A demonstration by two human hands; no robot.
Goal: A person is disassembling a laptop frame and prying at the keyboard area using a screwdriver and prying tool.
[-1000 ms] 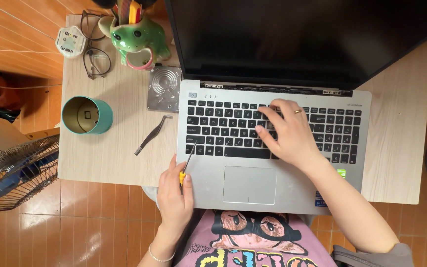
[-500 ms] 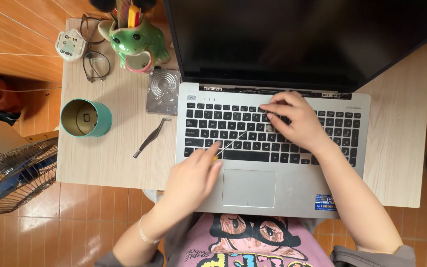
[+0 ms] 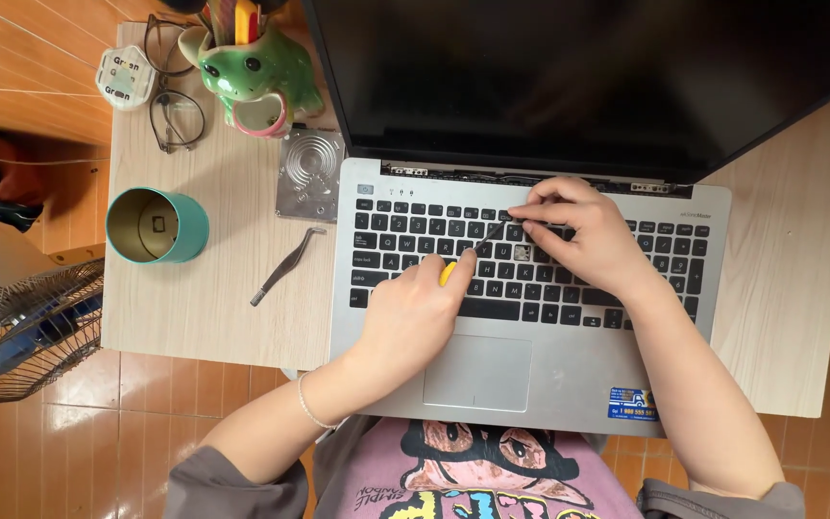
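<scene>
The left hand [image 3: 413, 312] is clamped on a yellow-handled screwdriver [image 3: 473, 250] whose tip meets the laptop [image 3: 530, 384] keyboard, beside the right hand [image 3: 583, 235], whose fingers pinch together.

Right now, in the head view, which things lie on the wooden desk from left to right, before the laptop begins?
White round plug adapter → teal open tin can → black-rimmed glasses → green frog-shaped ceramic holder → grey metal tweezers → square silver metal plate.

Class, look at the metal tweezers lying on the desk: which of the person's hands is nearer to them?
Left. The left hand is over the keyboard's left half, just right of the tweezers; the right hand is farther right across the keys.
</scene>
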